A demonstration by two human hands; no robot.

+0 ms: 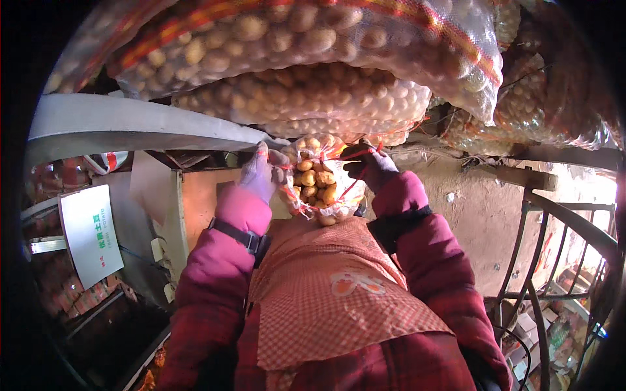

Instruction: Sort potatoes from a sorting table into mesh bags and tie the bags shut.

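Observation:
Before me stands a clear mesh sack (342, 205) with its mouth spread apart, showing several yellow-brown potatoes (309, 178) inside. A red drawstring (356, 182) runs around the rim. My left hand (261, 168), in a light glove with dark fingertips, grips the drawstring at the left of the mouth. On the right, my right hand (374, 166), also gloved, pinches the red string and pulls it away from the rim in taut lines. The sack's lower part is hidden below its rim and by my checked apron (332, 278).
Large full potato sacks (303, 36) are stacked ahead, with more sacks (528, 97) at the right. A grey metal beam (146, 122) reaches in from the left. A white printed board (91, 237) stands at left. A metal railing (543, 234) curves along the right.

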